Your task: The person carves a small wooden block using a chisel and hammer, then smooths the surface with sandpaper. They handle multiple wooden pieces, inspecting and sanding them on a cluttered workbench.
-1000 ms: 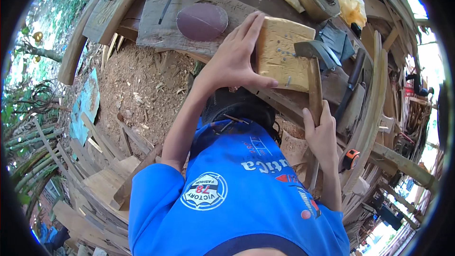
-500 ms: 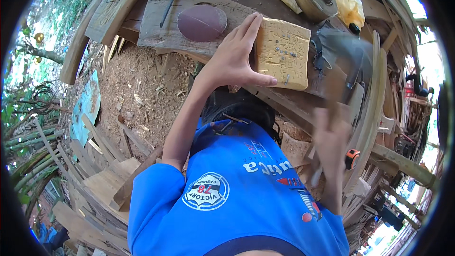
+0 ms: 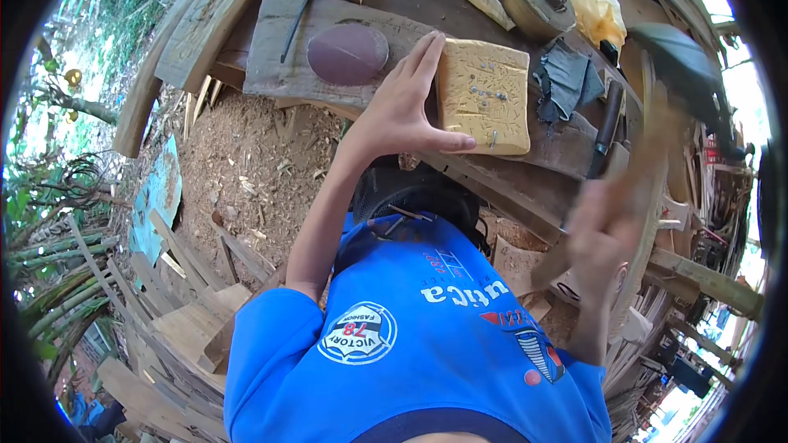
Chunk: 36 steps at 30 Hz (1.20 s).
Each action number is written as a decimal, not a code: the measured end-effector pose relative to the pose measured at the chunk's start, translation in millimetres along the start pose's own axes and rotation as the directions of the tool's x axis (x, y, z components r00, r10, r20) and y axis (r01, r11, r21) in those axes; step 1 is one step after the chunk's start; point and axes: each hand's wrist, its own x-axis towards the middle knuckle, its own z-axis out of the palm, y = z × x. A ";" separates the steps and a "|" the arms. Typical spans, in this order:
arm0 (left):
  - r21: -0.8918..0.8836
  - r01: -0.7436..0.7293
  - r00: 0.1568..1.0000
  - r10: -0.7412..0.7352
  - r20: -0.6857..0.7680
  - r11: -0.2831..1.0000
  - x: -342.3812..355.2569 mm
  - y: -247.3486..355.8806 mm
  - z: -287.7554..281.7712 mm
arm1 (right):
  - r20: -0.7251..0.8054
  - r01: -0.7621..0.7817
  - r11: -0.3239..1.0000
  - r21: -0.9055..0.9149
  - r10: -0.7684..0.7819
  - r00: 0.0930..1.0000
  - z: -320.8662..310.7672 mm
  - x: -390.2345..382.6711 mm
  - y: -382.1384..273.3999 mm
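A yellowish wooden block (image 3: 484, 98) lies on a thick plank, its top covered with dents and several nail heads. Near its close edge a single nail (image 3: 494, 139) sticks out. My left hand (image 3: 410, 111) holds the block by its left side, fingers along the far part and thumb across the near corner. To the right, my right hand (image 3: 603, 226) is wrapped around the wooden handle (image 3: 652, 143) of what looks like a hatchet. Its broad dark metal head (image 3: 685, 61) is raised clear of the block. Motion blurs the hand and tool.
On the plank (image 3: 275, 37) lie a maroon sandpaper disc (image 3: 347, 55) and a thin dark-handled tool (image 3: 308, 0). Right of the block are a crumpled grey cloth-like sheet (image 3: 566, 74) and a black-handled tool (image 3: 609, 119). A round can (image 3: 539, 6) stands behind. Wood shavings (image 3: 238, 172) cover the ground.
My right hand and the hatchet have swung to the right, farther from the block. The black-handled tool now shows more fully. My left hand keeps its place on the block.
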 end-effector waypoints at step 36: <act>0.493 -0.336 0.942 0.274 0.197 0.802 0.1 55.4 22.6 | -0.471 -0.622 0.782 -0.052 0.530 0.705 -147.1 42.1 214.4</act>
